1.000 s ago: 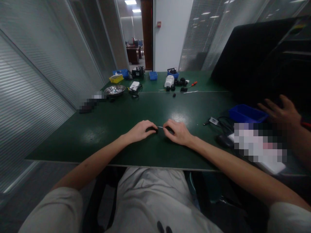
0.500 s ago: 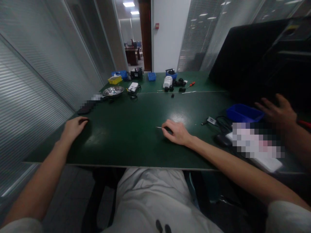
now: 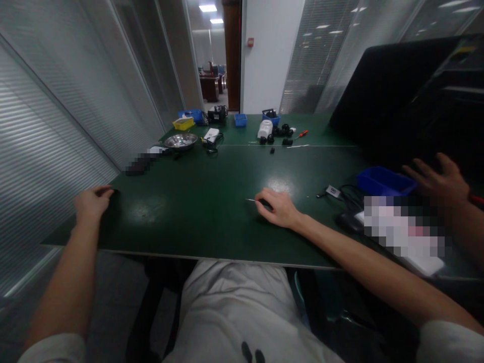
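Note:
My left hand (image 3: 92,204) is over the left end of the green table (image 3: 196,217), thumb and fingers pinched together. A small dark spot shows at its fingertips; what it is, I cannot make out. Resting on the table's middle, my right hand (image 3: 279,207) has its fingers closed around a thin, shiny metal pin (image 3: 250,200), whose tip points left. The rest of the pin is hidden inside the fingers.
To the right are a blue tray (image 3: 385,182), a black mouse (image 3: 348,222), cables and another person's hand (image 3: 440,181). A metal bowl (image 3: 181,141), a white device (image 3: 210,135), small bins, black parts and a red screwdriver (image 3: 303,134) lie farther back.
My left hand has moved left along the table, still pinched. The right hand stays in place with the pin. The whole view has shifted slightly.

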`<state>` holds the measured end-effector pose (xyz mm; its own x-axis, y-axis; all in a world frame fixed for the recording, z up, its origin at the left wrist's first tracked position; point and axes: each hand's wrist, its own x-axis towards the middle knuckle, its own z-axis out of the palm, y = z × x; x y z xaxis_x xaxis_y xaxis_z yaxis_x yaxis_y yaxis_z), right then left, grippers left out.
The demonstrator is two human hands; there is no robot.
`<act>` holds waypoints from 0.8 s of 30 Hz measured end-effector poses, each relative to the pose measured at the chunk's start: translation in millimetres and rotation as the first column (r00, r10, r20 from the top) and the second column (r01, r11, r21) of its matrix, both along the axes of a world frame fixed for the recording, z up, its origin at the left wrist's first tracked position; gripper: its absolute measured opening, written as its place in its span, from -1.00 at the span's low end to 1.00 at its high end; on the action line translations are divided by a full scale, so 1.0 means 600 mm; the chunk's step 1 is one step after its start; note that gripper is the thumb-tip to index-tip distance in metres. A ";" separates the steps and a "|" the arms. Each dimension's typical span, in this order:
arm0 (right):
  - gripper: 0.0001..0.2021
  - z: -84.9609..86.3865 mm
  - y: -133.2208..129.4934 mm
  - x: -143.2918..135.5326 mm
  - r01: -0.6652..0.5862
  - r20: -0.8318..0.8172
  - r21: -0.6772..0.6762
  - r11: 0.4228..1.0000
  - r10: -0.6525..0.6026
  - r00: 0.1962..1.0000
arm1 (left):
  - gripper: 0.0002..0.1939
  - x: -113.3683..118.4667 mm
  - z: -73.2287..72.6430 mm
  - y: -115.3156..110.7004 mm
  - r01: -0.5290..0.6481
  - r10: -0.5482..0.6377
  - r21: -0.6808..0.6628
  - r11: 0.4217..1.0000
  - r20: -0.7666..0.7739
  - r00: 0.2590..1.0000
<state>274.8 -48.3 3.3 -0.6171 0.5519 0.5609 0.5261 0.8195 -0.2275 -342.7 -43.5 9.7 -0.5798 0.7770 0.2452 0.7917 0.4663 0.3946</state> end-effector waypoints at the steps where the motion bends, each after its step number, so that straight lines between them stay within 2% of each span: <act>1: -0.87 0.000 0.000 0.000 -0.002 0.004 0.000 1.000 0.002 1.000 | -0.63 -0.003 0.001 -0.001 -0.017 0.016 0.027 0.999 0.032 0.999; 8: -0.85 0.000 0.001 0.002 -0.002 0.021 -0.009 1.000 0.002 1.000 | -0.69 0.009 0.010 -0.003 -0.151 0.133 0.093 0.984 0.176 0.975; 13: -0.85 0.002 -0.001 0.001 0.003 0.032 -0.001 1.000 -0.003 0.999 | -0.68 0.002 0.006 0.003 -0.151 0.126 0.117 0.982 0.199 0.972; 20: -0.84 0.002 -0.002 0.002 -0.007 0.046 -0.011 1.000 0.008 0.999 | -0.77 0.003 0.005 0.003 -0.130 0.112 0.129 0.983 0.139 0.984; 24: -0.83 0.002 0.000 0.003 -0.015 0.050 -0.024 1.000 0.017 0.999 | -0.75 0.004 0.005 0.001 -0.113 0.100 0.104 0.988 0.124 0.987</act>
